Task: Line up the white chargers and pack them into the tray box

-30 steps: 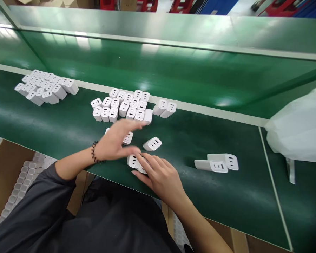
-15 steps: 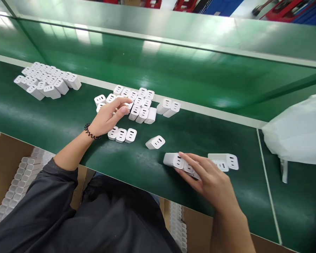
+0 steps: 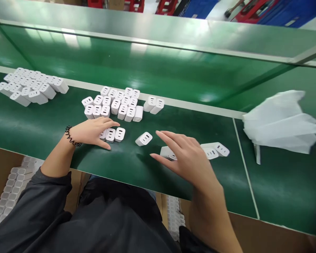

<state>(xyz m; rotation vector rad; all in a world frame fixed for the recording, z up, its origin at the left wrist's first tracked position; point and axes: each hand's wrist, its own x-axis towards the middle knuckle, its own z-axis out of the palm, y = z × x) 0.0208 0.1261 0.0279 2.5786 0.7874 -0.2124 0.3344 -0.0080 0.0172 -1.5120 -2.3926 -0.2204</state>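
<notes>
Dark top (image 3: 116,225) — loose, creased sleeves (image 3: 39,203); black band (image 3: 69,138) (coiled, cord-like) — left wrist (image 3: 75,134).

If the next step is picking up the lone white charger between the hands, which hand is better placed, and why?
Probably the right hand: it is open toward the lone white charger and nearest to it. The left hand is farther away and partly covers a short row of chargers.
</notes>
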